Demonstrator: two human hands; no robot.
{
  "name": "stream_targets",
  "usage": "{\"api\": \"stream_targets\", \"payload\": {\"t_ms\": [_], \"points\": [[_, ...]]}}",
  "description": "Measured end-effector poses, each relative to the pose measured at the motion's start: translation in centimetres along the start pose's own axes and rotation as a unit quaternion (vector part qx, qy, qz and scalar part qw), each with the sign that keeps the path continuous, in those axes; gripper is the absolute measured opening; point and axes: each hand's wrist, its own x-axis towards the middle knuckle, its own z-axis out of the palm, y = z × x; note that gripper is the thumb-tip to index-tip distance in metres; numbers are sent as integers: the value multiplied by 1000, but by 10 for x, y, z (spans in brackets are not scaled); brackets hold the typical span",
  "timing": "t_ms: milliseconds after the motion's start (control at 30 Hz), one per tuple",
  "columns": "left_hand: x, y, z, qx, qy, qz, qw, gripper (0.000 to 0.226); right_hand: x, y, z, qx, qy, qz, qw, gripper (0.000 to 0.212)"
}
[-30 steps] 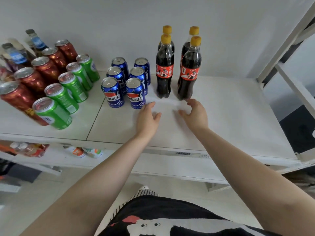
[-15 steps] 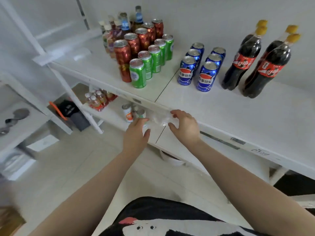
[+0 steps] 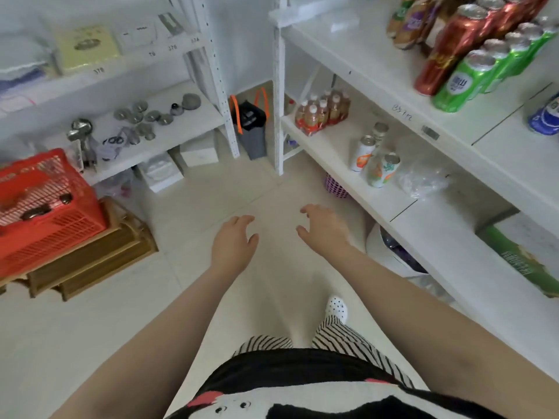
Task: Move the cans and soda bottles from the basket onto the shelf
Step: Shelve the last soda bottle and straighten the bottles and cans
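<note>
A red mesh basket [image 3: 45, 219] sits at the left on stacked wooden trays, with dark bottle tops showing inside it. The white shelf [image 3: 378, 68] runs along the right; on it stand red cans [image 3: 453, 46], green cans [image 3: 465, 80] and a blue can [image 3: 546, 116] at the frame's edge. My left hand [image 3: 233, 240] and my right hand [image 3: 325, 228] hover side by side over the floor between basket and shelf. Both hands hold nothing and their fingers are spread.
Stacked wooden trays [image 3: 90, 258] lie under the basket. A lower shelf [image 3: 332, 152] carries packed small bottles [image 3: 322, 114], a few cans [image 3: 375, 160] and a plastic bag. A second white rack [image 3: 157, 137] with metal items stands behind the basket. A dark bag [image 3: 251, 125] leans in the corner.
My view has swung left and down, away from the shelf toward the floor and basket. Both hands have left the shelf edge and now hang over the floor.
</note>
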Motion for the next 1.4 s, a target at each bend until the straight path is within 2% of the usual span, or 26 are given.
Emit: {"api": "stream_targets", "payload": {"t_ms": [333,600,867,1067,1400], "points": [[14,-113,-40,-31,24,-142,989,42,74,-116,48,-72,-99,-117,986,45],[66,-190,-79,-15,33,-216,976,42,170,-201,75,-74,-159,-182,968,45],[72,-271,-122,-35,48,-291,955,42,219,-297,108,-74,-205,-223,950,45],[75,-356,-158,-32,42,-297,953,43,235,-389,144,-68,-228,-238,942,45],[70,-536,-261,-13,-4,-258,966,43,232,-552,208,-30,-219,-170,960,45]]}}
